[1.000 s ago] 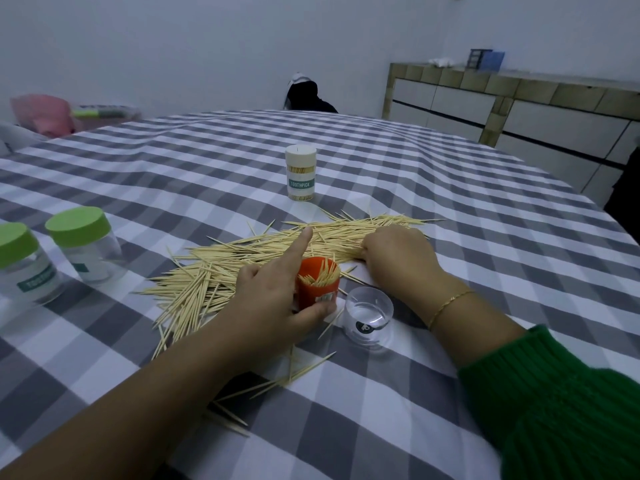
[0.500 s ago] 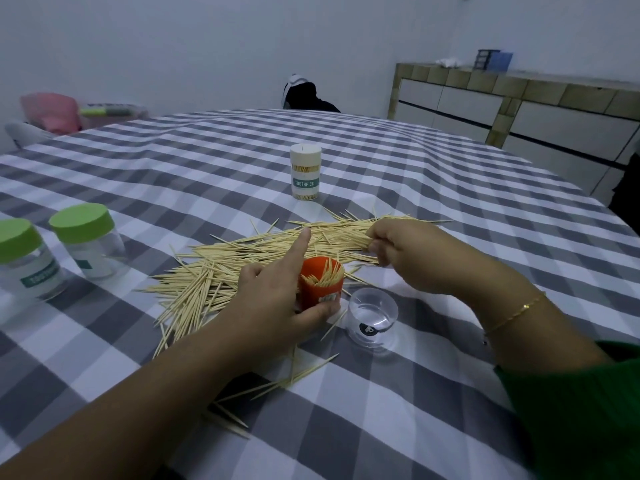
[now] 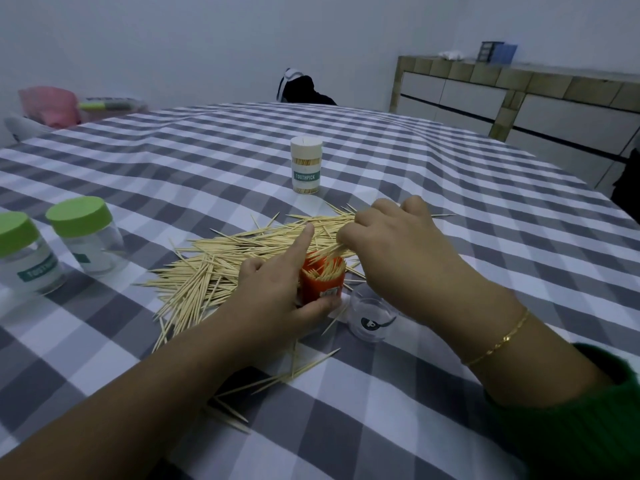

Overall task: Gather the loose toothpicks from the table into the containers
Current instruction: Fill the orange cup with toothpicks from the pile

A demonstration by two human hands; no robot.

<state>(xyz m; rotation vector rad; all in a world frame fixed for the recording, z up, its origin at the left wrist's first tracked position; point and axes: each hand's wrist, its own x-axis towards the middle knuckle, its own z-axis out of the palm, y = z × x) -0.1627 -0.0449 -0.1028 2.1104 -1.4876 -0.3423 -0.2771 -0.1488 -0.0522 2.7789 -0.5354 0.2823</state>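
The right hand [image 3: 391, 244], off the pile [image 3: 221, 268] now, pinches a bunch over the orange cup [image 3: 322, 282] gripped by the left hand [image 3: 277, 299], ready to drop in.

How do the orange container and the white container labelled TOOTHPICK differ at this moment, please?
The orange container is open at the top, with toothpicks sticking out; the white container is capped. The left hand grips the orange container and the right hand brings a bundle to it; the white container stands untouched, farther away. Both stand upright on the checked cloth.
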